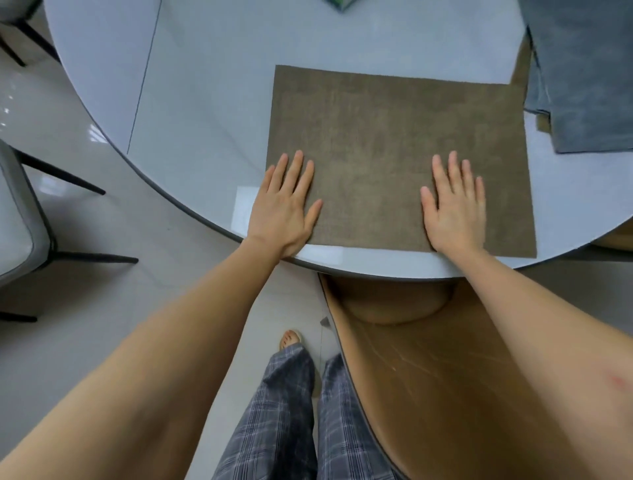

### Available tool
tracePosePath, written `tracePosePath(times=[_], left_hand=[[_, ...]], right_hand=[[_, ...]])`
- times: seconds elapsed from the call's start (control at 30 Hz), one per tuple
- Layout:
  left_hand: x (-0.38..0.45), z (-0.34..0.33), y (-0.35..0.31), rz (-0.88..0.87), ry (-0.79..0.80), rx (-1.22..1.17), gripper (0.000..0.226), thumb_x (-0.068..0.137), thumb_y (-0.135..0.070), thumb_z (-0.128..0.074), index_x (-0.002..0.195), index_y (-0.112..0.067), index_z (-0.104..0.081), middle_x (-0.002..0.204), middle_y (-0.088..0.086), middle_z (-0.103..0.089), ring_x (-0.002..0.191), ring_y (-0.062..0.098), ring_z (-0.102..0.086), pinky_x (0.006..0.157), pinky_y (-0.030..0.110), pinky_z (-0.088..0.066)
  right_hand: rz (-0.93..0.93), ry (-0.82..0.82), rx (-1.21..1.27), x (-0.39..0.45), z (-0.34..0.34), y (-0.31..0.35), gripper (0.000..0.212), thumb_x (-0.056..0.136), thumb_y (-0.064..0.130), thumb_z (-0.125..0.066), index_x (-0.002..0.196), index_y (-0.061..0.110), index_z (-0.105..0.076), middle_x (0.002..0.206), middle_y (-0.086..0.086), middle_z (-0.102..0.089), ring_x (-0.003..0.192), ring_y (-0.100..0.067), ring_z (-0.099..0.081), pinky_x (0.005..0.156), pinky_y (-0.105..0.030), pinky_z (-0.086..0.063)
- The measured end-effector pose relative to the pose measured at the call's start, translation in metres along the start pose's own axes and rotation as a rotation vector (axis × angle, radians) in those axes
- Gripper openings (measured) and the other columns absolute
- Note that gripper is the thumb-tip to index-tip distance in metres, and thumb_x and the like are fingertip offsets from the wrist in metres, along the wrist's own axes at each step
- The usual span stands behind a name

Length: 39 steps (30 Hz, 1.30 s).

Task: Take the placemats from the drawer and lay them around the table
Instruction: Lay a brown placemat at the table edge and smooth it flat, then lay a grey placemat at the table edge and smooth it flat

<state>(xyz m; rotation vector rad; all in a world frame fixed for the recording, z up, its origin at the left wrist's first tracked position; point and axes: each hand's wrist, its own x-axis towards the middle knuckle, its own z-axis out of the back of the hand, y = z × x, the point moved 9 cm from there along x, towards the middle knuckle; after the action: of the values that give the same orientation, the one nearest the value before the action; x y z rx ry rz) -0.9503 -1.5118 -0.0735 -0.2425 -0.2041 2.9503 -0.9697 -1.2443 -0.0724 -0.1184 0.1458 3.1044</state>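
Note:
A brown rectangular placemat [383,137] lies flat on the round pale grey table [205,85], close to the near edge. My left hand [286,209] rests flat on the mat's near left corner, fingers spread, partly over the table. My right hand [457,205] presses flat on the mat's near right part, fingers apart. Neither hand grips anything. A stack of blue-grey placemats [582,75], with brown ones showing beneath it, lies at the table's far right.
A brown chair seat [428,377] stands under the table's near edge, right of my legs. A grey chair with black legs [20,222] is at the left. Something green [337,3] peeks in at the top edge. Pale tiled floor [102,308] surrounds the table.

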Motion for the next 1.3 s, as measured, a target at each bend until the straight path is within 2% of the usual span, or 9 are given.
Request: tracePosePath(times=[0.07, 0.13, 0.27, 0.33, 0.6, 0.7, 0.83, 1.07, 1.3], left_hand=[[0.004, 0.001, -0.008, 0.086, 0.041, -0.007, 0.068, 0.1, -0.05, -0.025, 0.153, -0.01, -0.014, 0.162, 0.012, -0.007, 0.149, 0.033, -0.003, 0.121, 0.044, -0.002], [0.01, 0.003, -0.022, 0.172, 0.065, -0.02, 0.067, 0.1, -0.05, -0.026, 0.151, -0.006, -0.019, 0.161, 0.016, -0.009, 0.148, 0.038, -0.004, 0.119, 0.053, -0.005], [0.016, 0.001, -0.032, 0.253, 0.087, -0.049, 0.066, 0.1, -0.051, -0.026, 0.147, -0.004, -0.023, 0.16, 0.019, -0.008, 0.147, 0.042, 0.0, 0.115, 0.061, -0.002], [0.015, -0.001, -0.031, 0.242, 0.084, -0.009, 0.067, 0.1, -0.052, -0.024, 0.147, -0.004, -0.023, 0.16, 0.019, -0.008, 0.147, 0.042, -0.001, 0.115, 0.061, -0.002], [0.015, 0.012, -0.028, 0.254, 0.213, -0.035, 0.064, 0.099, -0.05, -0.034, 0.143, -0.004, -0.026, 0.159, 0.017, -0.011, 0.146, 0.039, -0.007, 0.117, 0.055, -0.014], [0.024, 0.026, -0.029, 0.293, 0.355, -0.076, 0.056, 0.096, -0.041, -0.046, 0.135, -0.003, -0.036, 0.15, 0.019, -0.028, 0.136, 0.039, -0.03, 0.111, 0.049, -0.031], [0.056, 0.07, -0.095, 0.226, 0.37, -0.054, 0.042, 0.096, -0.034, -0.043, 0.126, -0.005, -0.051, 0.133, 0.015, -0.053, 0.118, 0.033, -0.053, 0.097, 0.042, -0.046], [0.098, 0.081, -0.289, 0.059, 0.311, -0.188, 0.052, 0.098, -0.038, -0.045, 0.145, -0.016, -0.037, 0.148, 0.007, -0.041, 0.134, 0.027, -0.042, 0.105, 0.043, -0.04], [0.115, 0.011, -0.32, 0.222, 0.558, -0.068, 0.103, 0.082, -0.049, -0.067, 0.153, -0.034, 0.005, 0.162, 0.001, 0.008, 0.148, 0.037, 0.009, 0.11, 0.07, -0.014]], right_hand=[[-0.345, -0.03, 0.041, -0.006, 0.001, -0.036, 0.058, 0.101, 0.043, -0.019, 0.154, 0.02, -0.009, 0.161, -0.008, -0.007, 0.149, -0.027, -0.004, 0.121, -0.047, -0.005], [-0.484, -0.019, 0.097, -0.008, -0.001, -0.025, 0.062, 0.1, 0.045, -0.02, 0.154, 0.016, -0.007, 0.161, -0.013, -0.003, 0.149, -0.032, 0.001, 0.12, -0.049, 0.0], [0.241, 0.076, 0.021, -0.002, -0.012, 0.091, 0.062, 0.098, 0.051, -0.013, 0.153, 0.024, -0.009, 0.162, -0.005, -0.006, 0.149, -0.025, -0.003, 0.121, -0.044, -0.002], [0.363, 0.115, -0.012, -0.007, -0.013, 0.085, 0.063, 0.096, 0.051, -0.009, 0.153, 0.026, -0.008, 0.162, -0.001, -0.007, 0.149, -0.02, -0.004, 0.122, -0.04, -0.004], [-0.011, 0.187, -0.032, -0.069, 0.003, -0.09, 0.062, 0.096, 0.053, -0.001, 0.152, 0.026, 0.002, 0.161, 0.001, 0.004, 0.148, -0.015, 0.006, 0.12, -0.035, 0.004], [0.01, 0.236, -0.034, -0.073, 0.022, -0.132, 0.073, 0.09, 0.055, 0.005, 0.153, 0.021, -0.006, 0.161, 0.0, -0.003, 0.149, -0.015, -0.001, 0.12, -0.035, 0.001], [-0.013, 0.066, 0.014, -0.026, 0.084, -0.184, 0.054, 0.102, 0.036, -0.03, 0.148, 0.008, -0.029, 0.156, -0.009, -0.028, 0.145, -0.021, -0.023, 0.121, -0.035, -0.008], [0.067, 0.108, 0.026, 0.067, 0.139, -0.266, 0.052, 0.094, 0.032, -0.053, 0.139, 0.01, -0.04, 0.146, -0.008, -0.039, 0.132, -0.028, -0.038, 0.112, -0.035, -0.022], [0.319, 0.196, -0.168, 0.12, 0.117, -0.266, 0.059, 0.089, 0.027, -0.059, 0.14, 0.011, -0.035, 0.141, -0.007, -0.042, 0.134, -0.024, -0.037, 0.115, -0.035, -0.02]])
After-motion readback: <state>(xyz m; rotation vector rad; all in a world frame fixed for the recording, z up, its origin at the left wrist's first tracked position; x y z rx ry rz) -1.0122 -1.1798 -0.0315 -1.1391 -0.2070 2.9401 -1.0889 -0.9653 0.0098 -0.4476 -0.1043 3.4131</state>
